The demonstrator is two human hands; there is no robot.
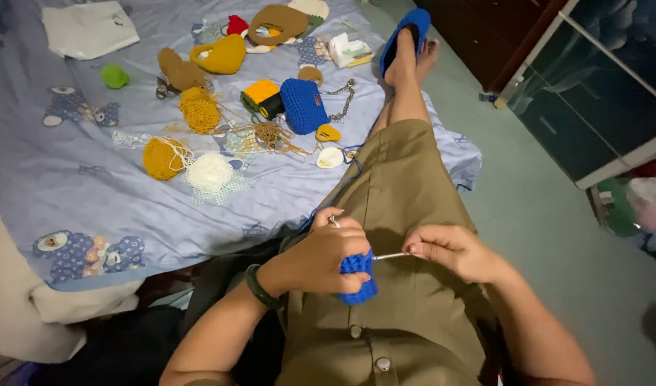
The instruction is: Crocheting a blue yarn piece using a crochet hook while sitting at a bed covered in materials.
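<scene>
Looking down through the head camera, I see my left hand (321,254) curled tight around a small blue crochet piece (358,277), fingers closed on it, with the work sitting in my lap over the olive-green dress (406,193). My right hand (453,250) pinches the end of a thin metal crochet hook (390,256), fingertips shut on the shaft, and the hook's tip runs into the blue stitches just beside my left thumb. A dark green bangle (260,287) rings the left wrist. A strand of blue yarn (335,191) trails from the work up toward the bedsheet. To my left, the pale blue sheet (71,186) ends in a hanging edge close to my left forearm, so room on that side is tight. On the sheet, well apart from my hands, lie a yellow yarn ball (162,158), a white yarn ball (209,171), a blue crocheted purse (304,105) with a chain, and a mustard crocheted bag (221,54). To my right the green floor (557,214) lies open as far as a dark glass-fronted cabinet (599,93). Ahead, my leg stretches out to a blue slipper (405,32) near the sheet's far corner.
</scene>
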